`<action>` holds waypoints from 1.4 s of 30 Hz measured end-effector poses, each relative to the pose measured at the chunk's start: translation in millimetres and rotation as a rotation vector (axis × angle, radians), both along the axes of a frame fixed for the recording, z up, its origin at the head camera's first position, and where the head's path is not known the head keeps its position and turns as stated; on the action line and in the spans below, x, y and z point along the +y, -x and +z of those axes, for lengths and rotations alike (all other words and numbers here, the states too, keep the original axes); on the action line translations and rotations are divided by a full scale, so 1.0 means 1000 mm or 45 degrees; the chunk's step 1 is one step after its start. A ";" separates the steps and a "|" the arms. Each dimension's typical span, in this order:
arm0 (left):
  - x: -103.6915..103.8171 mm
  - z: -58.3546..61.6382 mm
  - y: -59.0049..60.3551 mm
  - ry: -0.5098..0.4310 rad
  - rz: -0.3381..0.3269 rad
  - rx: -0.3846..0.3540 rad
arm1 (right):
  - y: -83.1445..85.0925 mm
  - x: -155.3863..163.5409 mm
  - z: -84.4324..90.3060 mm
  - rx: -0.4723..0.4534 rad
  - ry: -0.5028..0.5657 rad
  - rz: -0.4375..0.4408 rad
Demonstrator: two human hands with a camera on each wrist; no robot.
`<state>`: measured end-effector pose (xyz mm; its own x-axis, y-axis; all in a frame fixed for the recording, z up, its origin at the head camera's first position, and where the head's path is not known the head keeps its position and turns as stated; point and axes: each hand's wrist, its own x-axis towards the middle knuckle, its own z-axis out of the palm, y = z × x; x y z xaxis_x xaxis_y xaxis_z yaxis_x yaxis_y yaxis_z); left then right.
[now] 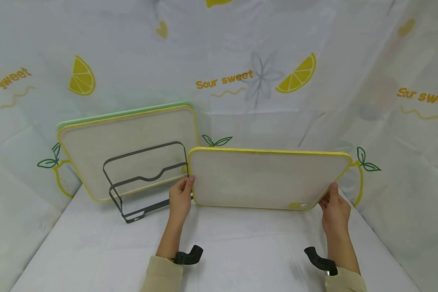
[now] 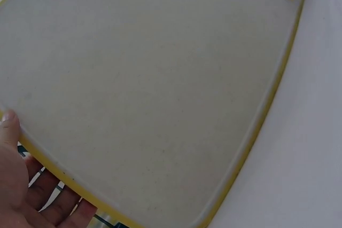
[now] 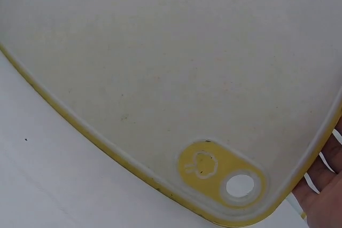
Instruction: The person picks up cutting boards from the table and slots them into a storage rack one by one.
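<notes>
A pale cutting board with a yellow rim (image 1: 270, 178) is held tilted up between both hands. My left hand (image 1: 180, 198) grips its left edge, thumb on the front face and fingers behind. At the right edge, my right hand (image 1: 336, 207) holds it the same way, near the corner with the yellow patch and round hole (image 3: 240, 185). Left of the board stands a dark metal rack (image 1: 146, 178), its right end partly hidden by the left hand and the board. Behind the rack leans another yellow-rimmed cutting board (image 1: 84, 154), with a green-edged board (image 1: 124, 112) behind it.
A white cloth (image 1: 241, 243) covers the table. Behind and at the sides hang white sheets (image 1: 222, 48) printed with lemons and lettering. A black wrist mount (image 1: 190, 256) sits on the left forearm, another (image 1: 321, 261) on the right.
</notes>
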<state>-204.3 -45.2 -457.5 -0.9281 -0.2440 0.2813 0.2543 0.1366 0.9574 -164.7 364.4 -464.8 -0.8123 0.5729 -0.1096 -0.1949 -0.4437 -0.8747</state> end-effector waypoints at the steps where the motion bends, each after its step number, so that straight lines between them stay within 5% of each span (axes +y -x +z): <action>1: 0.000 0.000 0.000 -0.003 0.001 0.002 | 0.000 0.000 0.000 -0.003 -0.008 -0.004; 13: -0.001 0.000 0.000 0.018 0.047 -0.001 | -0.001 -0.002 0.002 -0.053 -0.024 -0.028; 20: 0.002 0.001 0.000 -0.033 0.082 0.092 | 0.001 -0.005 0.004 -0.038 -0.047 -0.065; 32: 0.004 0.020 -0.012 -0.027 0.110 0.094 | 0.006 -0.009 0.004 0.149 0.036 -0.099; 42: -0.003 0.003 0.001 -0.030 0.127 0.069 | 0.009 -0.011 0.003 0.363 0.107 -0.118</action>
